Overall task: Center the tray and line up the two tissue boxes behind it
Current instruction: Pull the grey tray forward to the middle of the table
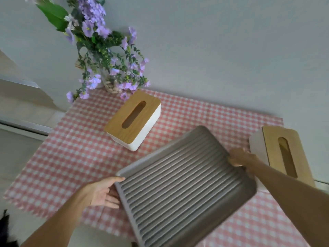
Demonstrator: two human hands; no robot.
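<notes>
A grey ribbed tray (185,184) sits skewed at the front middle of the pink checked tablecloth. My left hand (104,192) grips its left edge, thumb over the rim and fingers underneath. My right hand (240,156) grips its far right edge. One white tissue box with a wooden lid (133,120) stands behind and to the left of the tray, turned at an angle. A second tissue box (283,154) stands at the right edge of the table, just beyond my right hand.
A glass vase of purple flowers (106,68) stands at the back left corner of the tablecloth (71,157), close to the left tissue box. A plain wall runs behind the table. The table's left edge drops to the floor.
</notes>
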